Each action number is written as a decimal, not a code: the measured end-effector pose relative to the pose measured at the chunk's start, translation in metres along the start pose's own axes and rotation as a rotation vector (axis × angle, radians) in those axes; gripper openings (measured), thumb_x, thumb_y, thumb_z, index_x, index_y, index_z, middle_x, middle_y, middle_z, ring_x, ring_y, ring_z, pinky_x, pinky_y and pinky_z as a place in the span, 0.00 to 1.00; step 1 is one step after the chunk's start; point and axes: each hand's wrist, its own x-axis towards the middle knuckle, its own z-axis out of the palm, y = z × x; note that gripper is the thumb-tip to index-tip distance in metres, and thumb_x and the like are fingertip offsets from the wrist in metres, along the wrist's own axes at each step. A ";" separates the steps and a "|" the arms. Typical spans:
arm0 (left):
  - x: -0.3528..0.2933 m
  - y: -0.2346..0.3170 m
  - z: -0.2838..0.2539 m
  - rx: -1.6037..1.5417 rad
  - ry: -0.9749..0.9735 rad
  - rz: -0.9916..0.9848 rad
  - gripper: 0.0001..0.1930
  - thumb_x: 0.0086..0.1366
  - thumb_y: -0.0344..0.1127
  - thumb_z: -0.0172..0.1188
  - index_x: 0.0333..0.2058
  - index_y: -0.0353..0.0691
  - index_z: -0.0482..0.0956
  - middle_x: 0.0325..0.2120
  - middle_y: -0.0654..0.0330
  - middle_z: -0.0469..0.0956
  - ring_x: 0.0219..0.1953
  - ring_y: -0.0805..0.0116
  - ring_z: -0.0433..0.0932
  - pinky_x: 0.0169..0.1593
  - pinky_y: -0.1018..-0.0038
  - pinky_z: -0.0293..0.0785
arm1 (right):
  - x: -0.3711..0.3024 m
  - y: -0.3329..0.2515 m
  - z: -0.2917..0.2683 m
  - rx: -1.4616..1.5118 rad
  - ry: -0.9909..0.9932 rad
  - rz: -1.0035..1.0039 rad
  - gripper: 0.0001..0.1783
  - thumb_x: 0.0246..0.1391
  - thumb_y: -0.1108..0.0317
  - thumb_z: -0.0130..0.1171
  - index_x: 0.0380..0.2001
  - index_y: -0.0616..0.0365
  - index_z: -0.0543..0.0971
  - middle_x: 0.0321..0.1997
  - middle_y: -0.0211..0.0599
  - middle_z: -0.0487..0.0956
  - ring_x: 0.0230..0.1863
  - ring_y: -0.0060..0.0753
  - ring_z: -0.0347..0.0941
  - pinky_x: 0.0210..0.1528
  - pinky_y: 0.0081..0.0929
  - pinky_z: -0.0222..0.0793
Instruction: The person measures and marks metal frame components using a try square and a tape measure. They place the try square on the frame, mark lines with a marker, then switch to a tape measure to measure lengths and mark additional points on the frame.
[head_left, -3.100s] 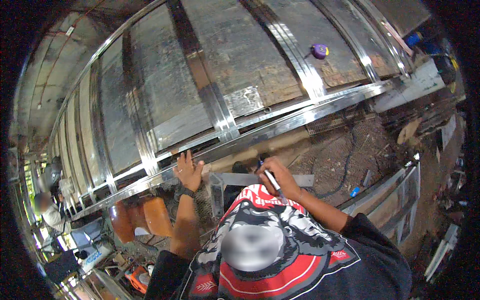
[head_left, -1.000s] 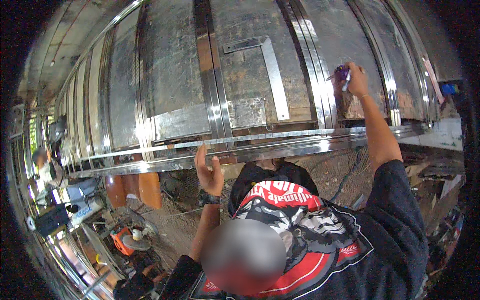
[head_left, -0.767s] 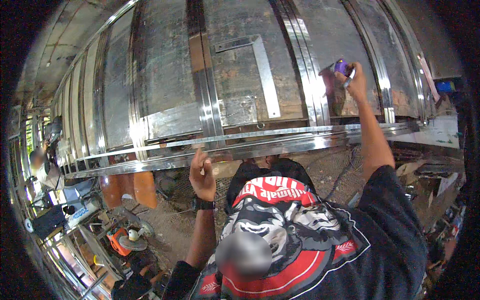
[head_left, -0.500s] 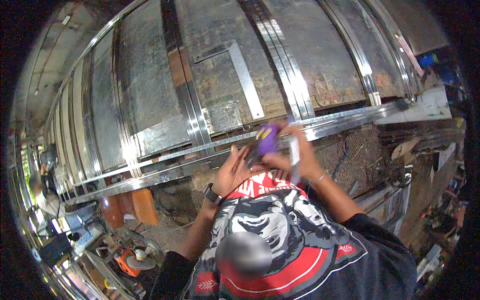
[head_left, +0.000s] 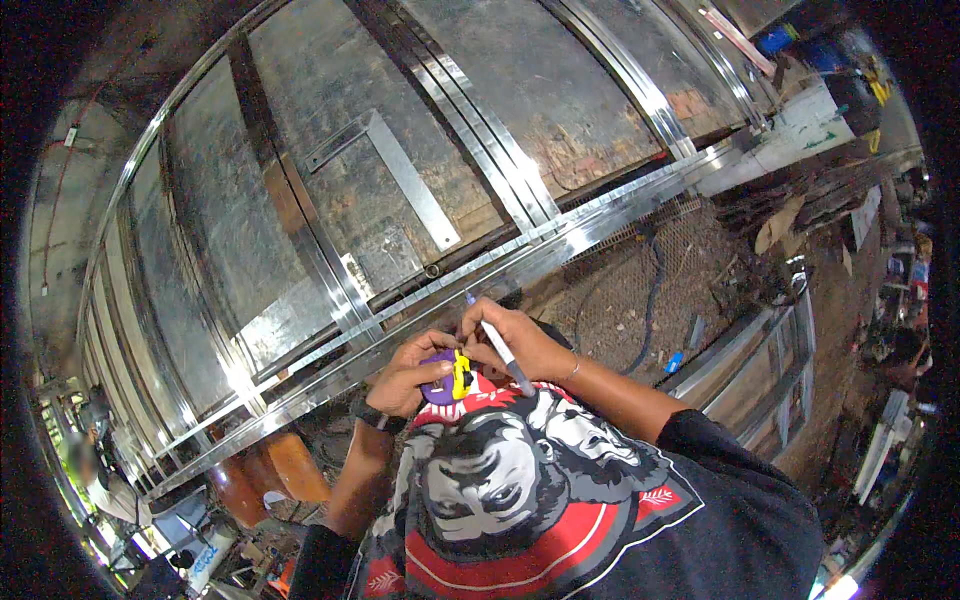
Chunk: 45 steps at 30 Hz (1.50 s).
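My left hand (head_left: 400, 380) is wrapped round a purple and yellow tape measure (head_left: 438, 384), held just in front of my shirt. Between the fingers of my right hand (head_left: 518, 334) lies a white pen or marker (head_left: 506, 356), slanting down toward my chest. The right fingertips meet the tape measure at its far yellow side; whether they pinch the end of its blade cannot be made out. Beyond both hands runs a shiny metal rail (head_left: 400, 312), the near edge of a frame of metal bars.
A metal L-shaped square (head_left: 408, 185) lies on the dark sheet-covered table (head_left: 330, 90) between the crossbars (head_left: 480, 130). An orange-brown curved piece (head_left: 290, 468) stands below at the left. At the right are wire mesh (head_left: 610, 290) and a lower metal frame (head_left: 760, 370).
The tape measure has passed from my right hand to my left, which was open before. Both hands have drawn nearer my body, and the view has shifted to the right.
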 end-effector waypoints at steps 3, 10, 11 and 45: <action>0.001 -0.017 -0.007 0.502 0.146 -0.056 0.19 0.68 0.38 0.68 0.53 0.35 0.78 0.46 0.60 0.82 0.48 0.71 0.80 0.55 0.70 0.77 | -0.001 0.008 0.001 -0.152 -0.074 -0.056 0.17 0.53 0.74 0.66 0.43 0.57 0.71 0.35 0.43 0.78 0.37 0.46 0.80 0.41 0.38 0.75; -0.003 -0.007 0.035 0.655 0.231 -0.050 0.24 0.65 0.46 0.70 0.52 0.36 0.80 0.47 0.60 0.81 0.48 0.69 0.78 0.56 0.72 0.73 | 0.006 0.012 -0.019 -0.106 -0.302 0.113 0.22 0.46 0.73 0.69 0.42 0.58 0.70 0.31 0.42 0.79 0.33 0.49 0.80 0.36 0.42 0.72; -0.002 0.004 0.036 0.717 0.208 -0.083 0.24 0.65 0.46 0.70 0.53 0.36 0.80 0.47 0.60 0.80 0.49 0.69 0.78 0.57 0.71 0.73 | 0.008 0.012 -0.021 -0.035 -0.334 0.171 0.23 0.45 0.73 0.70 0.41 0.56 0.69 0.29 0.40 0.78 0.31 0.49 0.79 0.36 0.43 0.72; 0.057 0.014 -0.077 1.457 1.055 0.004 0.24 0.58 0.58 0.70 0.40 0.41 0.86 0.43 0.45 0.78 0.49 0.41 0.78 0.50 0.49 0.78 | 0.110 0.141 -0.104 -0.219 -0.092 0.116 0.18 0.55 0.89 0.61 0.39 0.55 0.70 0.36 0.26 0.68 0.38 0.20 0.64 0.42 0.19 0.66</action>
